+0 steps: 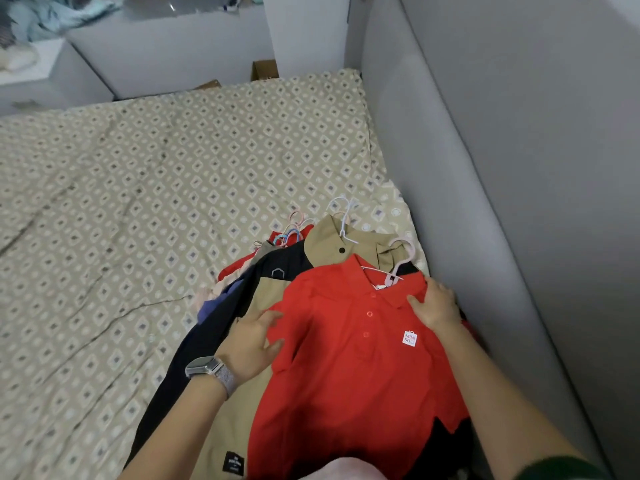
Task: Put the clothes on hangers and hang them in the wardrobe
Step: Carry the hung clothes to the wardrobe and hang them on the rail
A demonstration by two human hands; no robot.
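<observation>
Red cotton fills the near side of the bed: a polo shirt (356,358) lies front-up on top of a pile of clothes, three red buttons down its placket and a small white chest label reading "MINI SO" in red. A pink hanger (398,263) sits in its collar, hook pointing toward the grey padded headboard (485,202).

The left hand (251,344), with a watch (207,368) on a mesh strap at the wrist, rests on the shirt's sleeve edge, fingers (273,318) loosely bent against the cloth; I cannot tell whether they pinch it. The right hand (434,303) presses on the opposite shoulder near the collar, fingers spread and fairly straight.

Beneath the red shirt lies a khaki and black shirt (277,282) on a white hanger (343,216); a small black label at its hem carries white writing too blurred to read, and a small outlined emblem shows on its black part. More clothes stick out further left, with a cluster of pink and blue hanger hooks (292,230) beside them.

All of it rests on a beige bedsheet (138,202) printed with diamond shapes. Beyond the bed stands white furniture (166,50).
</observation>
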